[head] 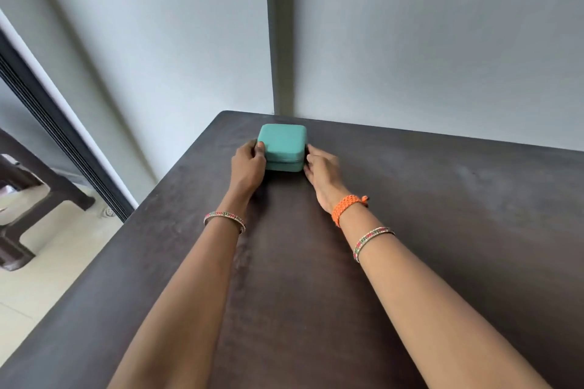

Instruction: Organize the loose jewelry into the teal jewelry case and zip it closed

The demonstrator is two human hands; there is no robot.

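Left hand (248,164) grips the case's left side, thumb curled over the lid edge; teal jewelry case (282,146) — lid down — sits near the dark desk's (442,230) far corner; right hand (322,169) touches its right side, fingers fairly straight.

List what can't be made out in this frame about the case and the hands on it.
- Teal jewelry case, head view: contents hidden by the shut lid.
- Zipper pull: too small to find; far side faces away.
- Left hand: fingers behind the case's left side hidden.
- Right hand: grip unclear, fingertips blurred.
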